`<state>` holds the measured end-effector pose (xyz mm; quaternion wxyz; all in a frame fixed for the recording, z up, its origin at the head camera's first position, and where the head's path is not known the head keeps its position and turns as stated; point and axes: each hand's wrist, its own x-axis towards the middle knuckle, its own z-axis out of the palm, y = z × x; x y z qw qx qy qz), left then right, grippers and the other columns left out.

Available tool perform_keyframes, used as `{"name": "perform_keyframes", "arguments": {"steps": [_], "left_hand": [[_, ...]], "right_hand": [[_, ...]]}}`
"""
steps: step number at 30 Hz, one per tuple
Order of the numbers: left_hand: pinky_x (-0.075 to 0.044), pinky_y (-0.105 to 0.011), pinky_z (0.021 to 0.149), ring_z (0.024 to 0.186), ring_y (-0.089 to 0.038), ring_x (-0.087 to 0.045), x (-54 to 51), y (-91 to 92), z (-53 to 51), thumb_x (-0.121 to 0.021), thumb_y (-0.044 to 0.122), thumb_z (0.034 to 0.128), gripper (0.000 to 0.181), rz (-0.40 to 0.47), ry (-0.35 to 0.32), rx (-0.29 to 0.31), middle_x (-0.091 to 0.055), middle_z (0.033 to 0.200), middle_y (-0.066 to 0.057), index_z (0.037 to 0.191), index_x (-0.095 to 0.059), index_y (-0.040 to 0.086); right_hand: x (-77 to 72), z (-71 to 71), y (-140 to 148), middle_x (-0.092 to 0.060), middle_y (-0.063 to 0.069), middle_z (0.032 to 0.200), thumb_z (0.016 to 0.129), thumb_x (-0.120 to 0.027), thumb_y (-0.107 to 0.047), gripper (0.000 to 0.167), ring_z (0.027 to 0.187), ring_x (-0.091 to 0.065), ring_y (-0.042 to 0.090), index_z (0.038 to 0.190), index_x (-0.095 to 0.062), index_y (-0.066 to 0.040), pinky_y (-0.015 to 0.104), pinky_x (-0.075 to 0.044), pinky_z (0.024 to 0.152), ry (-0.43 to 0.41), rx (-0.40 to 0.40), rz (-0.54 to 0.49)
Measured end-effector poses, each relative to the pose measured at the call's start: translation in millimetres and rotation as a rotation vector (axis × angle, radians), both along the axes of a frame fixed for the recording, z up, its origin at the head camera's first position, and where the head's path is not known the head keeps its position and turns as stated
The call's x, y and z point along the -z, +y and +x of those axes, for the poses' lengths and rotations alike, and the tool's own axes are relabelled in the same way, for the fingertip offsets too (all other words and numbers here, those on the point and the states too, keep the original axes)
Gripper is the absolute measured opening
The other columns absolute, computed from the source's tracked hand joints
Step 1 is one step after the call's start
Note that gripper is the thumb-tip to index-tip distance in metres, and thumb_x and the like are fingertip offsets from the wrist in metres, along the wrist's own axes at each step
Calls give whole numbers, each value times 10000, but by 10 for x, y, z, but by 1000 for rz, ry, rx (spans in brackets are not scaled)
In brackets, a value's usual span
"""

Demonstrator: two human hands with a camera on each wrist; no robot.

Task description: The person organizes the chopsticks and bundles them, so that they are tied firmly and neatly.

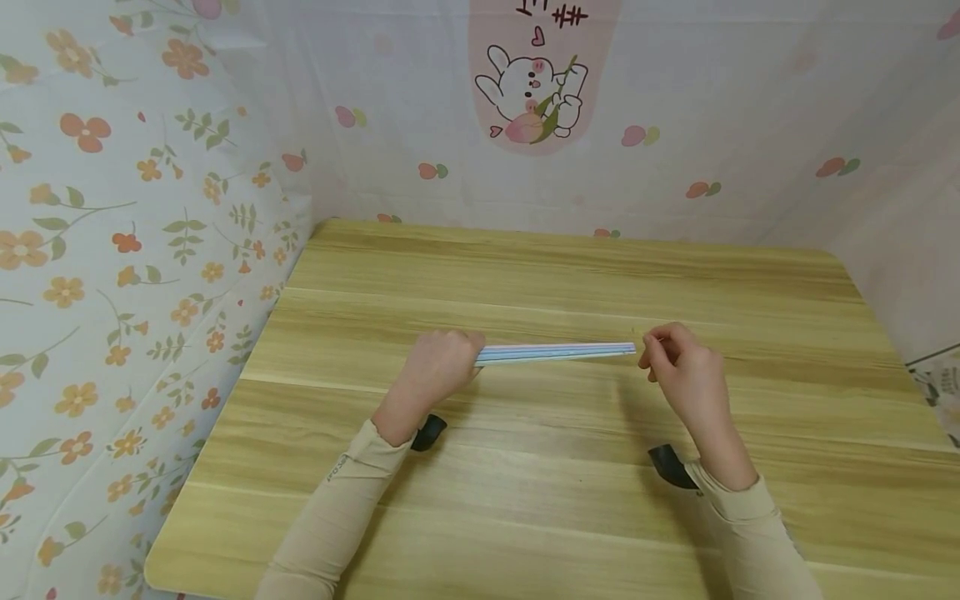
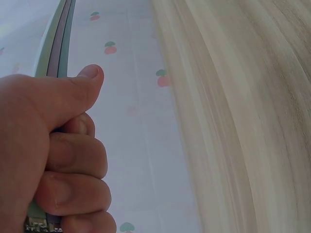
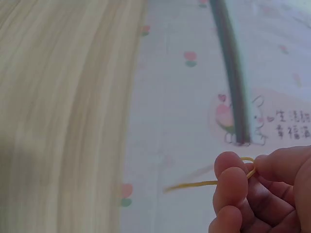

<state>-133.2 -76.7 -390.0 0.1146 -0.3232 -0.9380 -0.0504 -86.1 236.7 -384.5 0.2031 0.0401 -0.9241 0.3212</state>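
Several pastel sticks [image 1: 555,353] are extending over the table [image 1: 525,508], the left hand [image 1: 442,362] clamping them. The right hand [image 1: 688,373] is pinching a yellow band [image 3: 199,184] near their ends; holding them even should help.

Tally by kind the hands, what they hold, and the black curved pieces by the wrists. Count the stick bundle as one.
Hands: 2
Stick bundle: 1
Yellow band: 1
Black curved pieces: 2
Total: 6

The wood-grained table [image 1: 540,517] has rounded corners.
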Motion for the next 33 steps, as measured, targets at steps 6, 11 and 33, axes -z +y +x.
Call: {"name": "perform_keyframes", "arguments": {"steps": [6, 11, 33], "left_hand": [[-348, -264, 383, 493, -91, -311, -21, 16, 0, -686, 141, 833, 214, -11, -35, -10, -426, 559, 32, 700, -521, 112], [-344, -256, 386, 493, -90, -309, -24, 28, -5, -684, 135, 836, 202, -11, -47, -10, -428, 556, 32, 705, -532, 111], [-405, -295, 396, 479, -109, -382, -56, 32, -26, -681, 165, 841, 174, -18, -10, -29, -503, 564, 13, 740, -551, 107]], "right_hand": [[-107, 21, -97, -668, 97, 656, 922, -598, -84, 83, 492, -497, -67, 925, -627, -7, 141, -390, 421, 1, 0, -17], [-152, 36, -166, -664, 98, 648, 899, -617, -42, 50, 491, -516, -32, 909, -636, 4, 101, -410, 462, 31, -29, -14], [-74, 148, -426, -658, 52, 631, 893, -625, -24, 47, 505, -580, 48, 884, -632, 21, 131, -465, 506, -9, -196, -136]]}}
